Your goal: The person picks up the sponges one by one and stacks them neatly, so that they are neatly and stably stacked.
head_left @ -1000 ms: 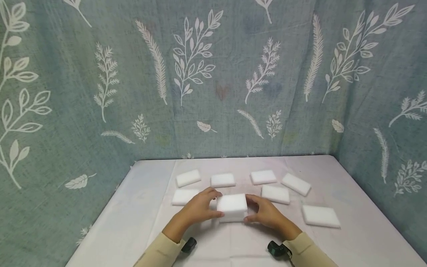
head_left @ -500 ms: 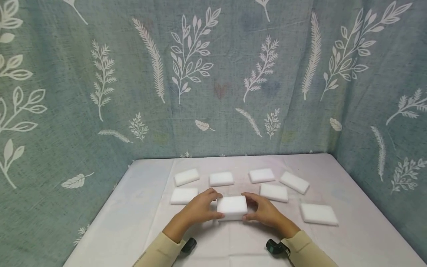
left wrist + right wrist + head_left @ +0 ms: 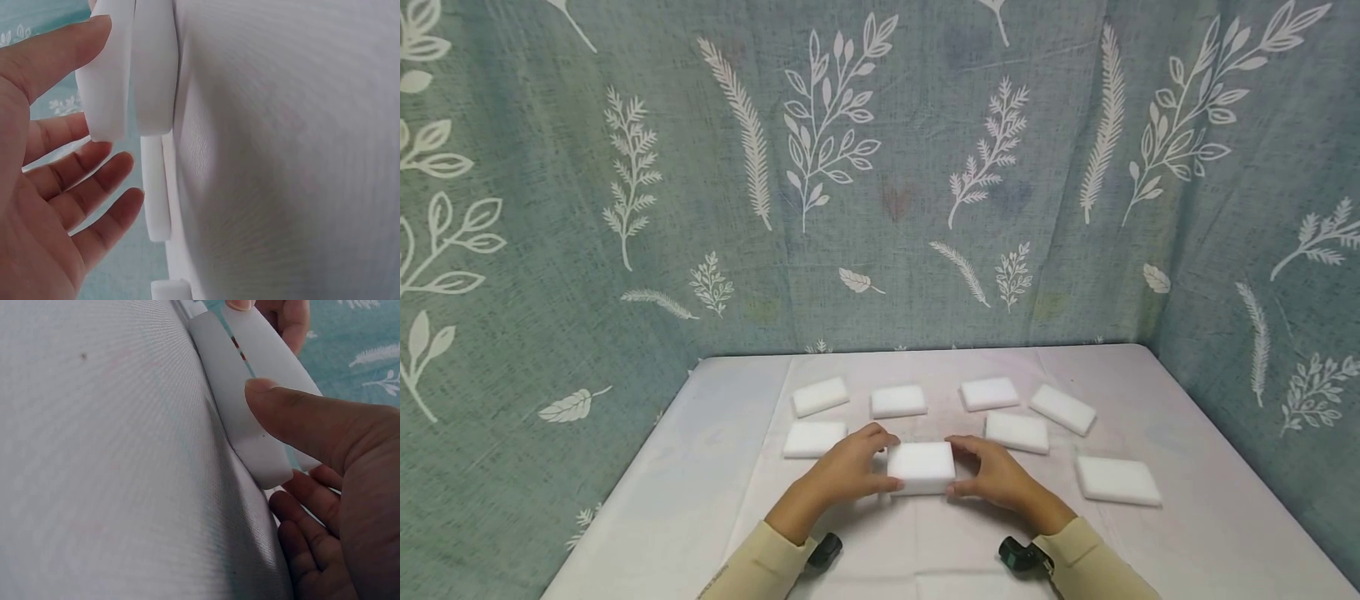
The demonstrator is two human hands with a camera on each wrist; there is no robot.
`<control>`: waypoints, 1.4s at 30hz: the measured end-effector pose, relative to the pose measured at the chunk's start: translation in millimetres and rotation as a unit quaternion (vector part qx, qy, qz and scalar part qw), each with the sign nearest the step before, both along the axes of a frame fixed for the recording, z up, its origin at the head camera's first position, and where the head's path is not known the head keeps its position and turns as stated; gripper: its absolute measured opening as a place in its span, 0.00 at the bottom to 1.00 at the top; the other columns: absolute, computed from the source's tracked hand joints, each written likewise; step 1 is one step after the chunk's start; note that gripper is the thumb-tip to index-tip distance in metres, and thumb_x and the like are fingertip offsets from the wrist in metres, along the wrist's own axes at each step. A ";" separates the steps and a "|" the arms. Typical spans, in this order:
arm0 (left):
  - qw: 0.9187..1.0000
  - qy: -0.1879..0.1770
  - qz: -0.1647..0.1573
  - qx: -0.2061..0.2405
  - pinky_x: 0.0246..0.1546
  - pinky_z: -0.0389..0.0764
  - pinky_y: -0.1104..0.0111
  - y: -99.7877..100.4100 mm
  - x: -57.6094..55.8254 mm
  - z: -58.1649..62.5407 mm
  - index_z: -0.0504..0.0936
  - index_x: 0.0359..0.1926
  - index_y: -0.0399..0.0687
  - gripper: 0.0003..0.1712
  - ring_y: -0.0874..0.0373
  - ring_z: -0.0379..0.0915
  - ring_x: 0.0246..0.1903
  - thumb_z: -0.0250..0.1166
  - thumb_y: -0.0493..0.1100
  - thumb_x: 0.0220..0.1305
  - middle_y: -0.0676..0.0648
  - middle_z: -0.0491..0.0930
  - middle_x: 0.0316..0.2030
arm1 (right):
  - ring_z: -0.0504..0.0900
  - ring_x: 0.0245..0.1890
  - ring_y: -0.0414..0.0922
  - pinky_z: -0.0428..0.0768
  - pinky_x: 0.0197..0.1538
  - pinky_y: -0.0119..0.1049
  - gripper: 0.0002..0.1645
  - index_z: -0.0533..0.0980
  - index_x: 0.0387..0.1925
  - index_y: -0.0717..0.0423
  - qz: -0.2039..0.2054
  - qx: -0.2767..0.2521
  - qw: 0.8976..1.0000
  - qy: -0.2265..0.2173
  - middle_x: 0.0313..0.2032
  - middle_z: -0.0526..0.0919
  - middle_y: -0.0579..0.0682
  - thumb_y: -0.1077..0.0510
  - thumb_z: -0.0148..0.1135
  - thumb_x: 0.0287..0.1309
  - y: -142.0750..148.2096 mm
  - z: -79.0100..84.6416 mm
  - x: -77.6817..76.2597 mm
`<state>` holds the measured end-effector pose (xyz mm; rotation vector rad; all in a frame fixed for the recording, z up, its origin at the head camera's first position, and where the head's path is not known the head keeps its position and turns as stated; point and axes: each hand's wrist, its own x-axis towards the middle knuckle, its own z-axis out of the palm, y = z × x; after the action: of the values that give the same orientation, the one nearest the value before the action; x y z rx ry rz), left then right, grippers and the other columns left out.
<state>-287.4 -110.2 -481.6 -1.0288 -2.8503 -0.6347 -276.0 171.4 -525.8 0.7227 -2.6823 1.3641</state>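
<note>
A white melamine sponge (image 3: 921, 458) lies level over a second one near the middle of the table. My left hand (image 3: 853, 467) pinches the upper sponge (image 3: 107, 81) at its left end, thumb in front and fingers behind. A thin gap shows between it and the lower sponge (image 3: 154, 69), which sits against the tabletop. At the other end my right hand (image 3: 996, 477) grips the lower sponge (image 3: 228, 394), its thumb on the front edge and its fingers curled behind. From the head, the upper sponge mostly hides the lower one.
Several more white sponges lie flat and apart, such as one at the back left (image 3: 820, 397), one behind the right hand (image 3: 1017, 433) and one farther right (image 3: 1118, 481). A leaf-patterned cloth (image 3: 880, 167) closes off the back and sides of the white-covered table (image 3: 647, 517).
The upper sponge has come down close over the lower one, covering most of its front face. Both hands keep almost the same places, and the other sponges lie still.
</note>
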 end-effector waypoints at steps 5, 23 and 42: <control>1.000 -0.004 -0.001 0.000 0.49 0.78 0.64 0.1 0.1 -1.8 0.78 0.58 0.50 0.37 0.61 0.74 0.48 0.72 0.64 0.51 0.57 0.73 0.50 | 0.73 0.60 0.53 0.67 0.64 0.51 0.49 0.74 0.60 0.62 0.004 0.007 1.000 0.007 0.57 0.78 0.53 0.51 0.84 0.33 -0.3 0.7 0.4; 1.000 0.006 -0.006 -0.003 0.47 0.78 0.65 1.2 1.1 -1.9 0.79 0.56 0.49 0.37 0.62 0.74 0.45 0.74 0.63 0.50 0.55 0.74 0.49 | 0.75 0.57 0.50 0.70 0.61 0.52 0.49 0.74 0.60 0.61 0.003 0.014 1.000 0.007 0.56 0.79 0.52 0.50 0.83 0.33 0.0 1.3 1.7; 0.999 -0.040 -0.005 -0.009 0.50 0.76 0.64 2.9 0.7 -2.5 0.71 0.63 0.47 0.45 0.60 0.74 0.48 0.79 0.54 0.45 0.52 0.78 0.50 | 0.74 0.57 0.48 0.70 0.62 0.51 0.47 0.75 0.59 0.60 0.011 0.007 1.000 0.005 0.56 0.79 0.50 0.48 0.83 0.35 1.0 1.3 1.2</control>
<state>-286.8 -107.3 -484.1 -1.0436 -2.9263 -0.6652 -274.8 172.4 -524.5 0.7593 -2.6867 1.3446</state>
